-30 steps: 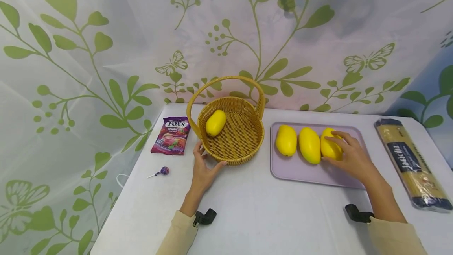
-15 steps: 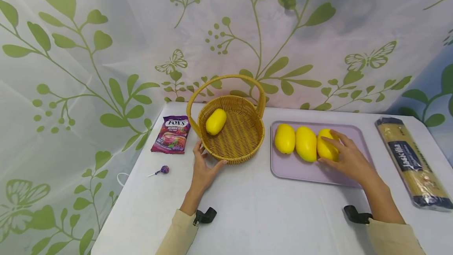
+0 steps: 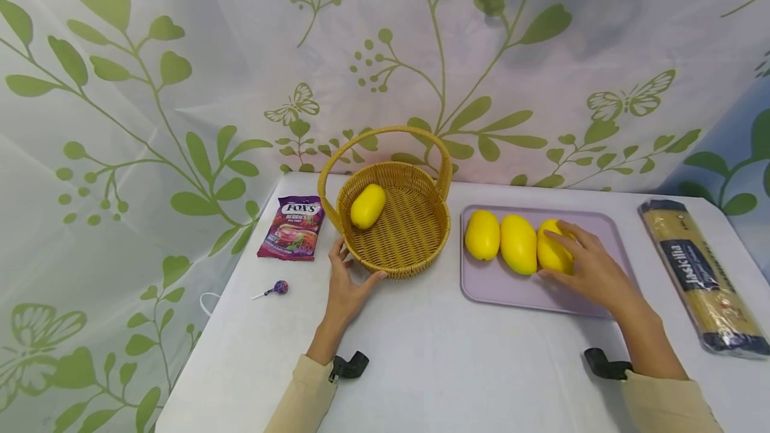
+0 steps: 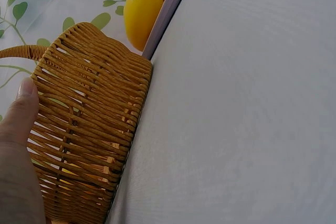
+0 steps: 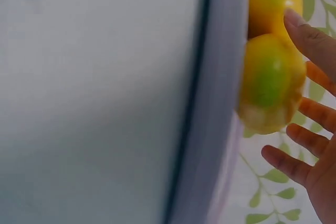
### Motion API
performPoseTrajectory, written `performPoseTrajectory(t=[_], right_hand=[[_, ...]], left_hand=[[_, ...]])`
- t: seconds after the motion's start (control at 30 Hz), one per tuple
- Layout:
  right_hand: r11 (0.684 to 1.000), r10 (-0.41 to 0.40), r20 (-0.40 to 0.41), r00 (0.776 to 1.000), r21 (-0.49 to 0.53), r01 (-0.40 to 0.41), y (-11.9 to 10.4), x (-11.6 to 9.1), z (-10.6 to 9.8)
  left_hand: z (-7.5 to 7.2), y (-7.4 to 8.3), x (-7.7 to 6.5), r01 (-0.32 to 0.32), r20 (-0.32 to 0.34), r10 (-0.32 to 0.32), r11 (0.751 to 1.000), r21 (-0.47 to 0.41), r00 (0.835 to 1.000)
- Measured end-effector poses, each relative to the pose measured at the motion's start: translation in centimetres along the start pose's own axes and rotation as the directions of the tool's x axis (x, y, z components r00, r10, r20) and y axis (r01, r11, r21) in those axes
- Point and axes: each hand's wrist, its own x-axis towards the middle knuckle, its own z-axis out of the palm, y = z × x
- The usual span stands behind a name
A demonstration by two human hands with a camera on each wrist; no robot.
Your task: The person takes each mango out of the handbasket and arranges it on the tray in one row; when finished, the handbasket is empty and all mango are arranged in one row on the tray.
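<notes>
In the head view, a round wicker basket [image 3: 415, 219] with a tall handle stands left of centre, one yellow mango [image 3: 367, 207] lying inside. My left hand [image 3: 345, 293] holds the basket at its near left side; its thumb rests against the woven wall in the left wrist view, the other fingers mostly hidden. To the right, a lilac tray [image 3: 505, 289] bears a left mango [image 3: 482, 235], a middle mango [image 3: 519, 244] and a right mango [image 3: 552, 249], side by side. My right hand [image 3: 592, 269] grips the right mango between thumb and fingers, partly covering it.
Left of the basket lie a purple Fox's candy bag [image 3: 292, 227] and a lollipop [image 3: 277, 288]. A long pasta packet [image 3: 700, 276] lies right of the tray. Behind the white table [image 3: 457, 366] hangs a leaf-patterned curtain [image 3: 511, 72].
My right hand has shifted a little left with the right mango, and the other two mangoes on the tray have slid slightly left. My left hand and the basket stay put.
</notes>
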Motion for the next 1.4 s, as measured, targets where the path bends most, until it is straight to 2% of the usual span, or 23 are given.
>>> performPoseTrajectory(t=[0.1, 0.23, 0.33, 0.53, 0.7, 0.83, 0.93, 1.07, 1.27, 1.4], right_hand=[[1.0, -0.014, -0.026, 1.0, -0.026, 0.014, -0.8, 0.2, -0.8], [0.996, -0.086, -0.088, 0.992, -0.035, 0.083, -2.3, 0.7, -1.9], [0.992, -0.124, -0.102, 0.987, -0.031, 0.122, -3.4, 1.2, -2.5], [0.985, -0.171, -0.096, 0.981, -0.035, 0.168, -6.0, 2.7, -3.7], [0.961, -0.274, -0.099, 0.957, -0.058, 0.269, -8.5, 4.9, -4.7], [0.951, -0.309, -0.053, 0.95, -0.041, 0.307, -10.7, 6.6, -4.7], [0.943, -0.332, -0.017, 0.943, -0.014, 0.332, -12.4, 7.8, -3.9], [0.928, -0.371, 0.016, 0.929, 0.032, 0.37, -14.5, 9.6, -1.5], [0.925, -0.37, 0.07, 0.926, 0.115, 0.361, -16.8, 12.4, 2.9], [0.923, -0.375, 0.126, 0.918, 0.137, 0.359, -18.1, 14.0, 4.6]], left_hand=[[-0.1, 0.0, 0.0, 0.001, -0.003, -0.001, 1.0, 0.004, 1.0], [-0.1, -0.1, -0.1, -0.002, -0.013, 0.002, 1.0, 0.011, 1.0], [-0.2, -0.1, -0.1, -0.001, -0.016, 0.001, 1.0, 0.007, 1.0], [-0.2, 0.1, -0.1, 0.013, -0.011, -0.013, 1.0, -0.008, 1.0], [-0.3, 0.1, 0.0, 0.011, -0.009, -0.011, 1.0, -0.012, 1.0], [-0.3, -0.1, 0.1, 0.002, -0.003, -0.002, 1.0, -0.018, 1.0], [-0.3, -0.2, 0.1, 0.0, -0.003, 0.0, 1.0, -0.021, 1.0], [-0.4, -0.1, 0.1, 0.004, -0.006, -0.004, 1.0, -0.023, 1.0], [-0.3, 0.0, 0.1, 0.017, 0.002, -0.017, 1.0, -0.016, 1.0], [-0.2, 0.1, 0.2, 0.014, 0.01, -0.014, 1.0, -0.013, 1.0]])
